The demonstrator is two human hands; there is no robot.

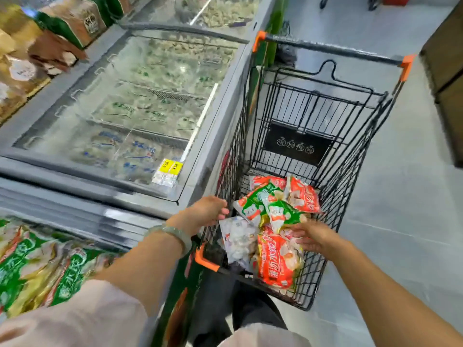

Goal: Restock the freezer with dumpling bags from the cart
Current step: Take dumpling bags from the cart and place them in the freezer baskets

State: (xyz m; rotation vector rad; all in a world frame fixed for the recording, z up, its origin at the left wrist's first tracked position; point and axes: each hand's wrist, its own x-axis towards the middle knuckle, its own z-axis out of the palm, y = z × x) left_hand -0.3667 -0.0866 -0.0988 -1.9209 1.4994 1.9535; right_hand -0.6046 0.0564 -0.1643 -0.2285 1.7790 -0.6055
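A black wire cart [355,126] with orange corners stands right of the chest freezer [140,106]. Several dumpling bags lie in its near end: a red bag [275,261], green bags [278,211], another red bag [304,196] and a white bag [238,239]. My left hand [208,212], wearing a pale bangle, hovers over the cart's left rim with fingers apart, just above the white bag. My right hand [313,236] reaches into the cart, fingers spread and resting on the bags between the red and green ones. Neither hand visibly grips a bag.
The freezer's glass lids are closed over frosted bags; yellow price tags [170,169] sit at the near corner. An open section at lower left holds green dumpling bags [37,266]. Boxed goods [55,33] sit on a shelf at far left. Brown boxes [448,78] stand at right.
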